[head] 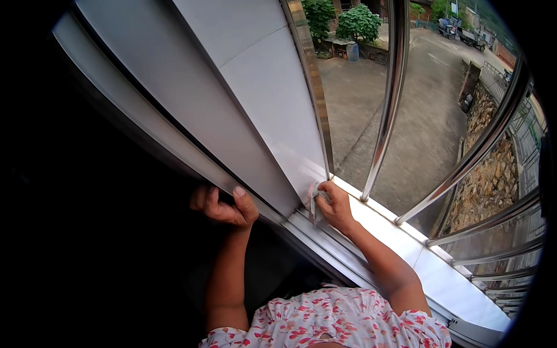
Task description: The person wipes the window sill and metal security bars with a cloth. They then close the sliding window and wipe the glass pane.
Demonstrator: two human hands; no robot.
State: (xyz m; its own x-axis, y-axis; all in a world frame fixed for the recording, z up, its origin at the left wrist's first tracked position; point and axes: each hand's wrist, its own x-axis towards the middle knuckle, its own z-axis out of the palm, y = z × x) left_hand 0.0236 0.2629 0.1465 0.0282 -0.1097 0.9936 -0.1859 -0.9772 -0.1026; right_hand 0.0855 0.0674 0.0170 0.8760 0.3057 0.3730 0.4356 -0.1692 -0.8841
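Note:
My right hand [337, 206] grips a crumpled, pale cloth [320, 202] in the corner where the white tiled window reveal [287, 117] meets the sill. Part of the cloth is hidden inside the fingers. My left hand [233, 209] rests at the edge of the metal window frame [174, 126], thumb raised, fingers curled on the dark inner side; no object shows in it. Between the two hands lies the lower corner of the frame, with the sliding track [330, 239] running down to the right beside the white tiled sill [391, 230].
Shiny metal security bars [387, 108] rise from the sill's outer edge. Outside and below are a concrete yard [357, 100], a stone wall [483, 182], a blue barrel [352, 52] and parked vehicles [470, 38]. The inner side at left is very dark.

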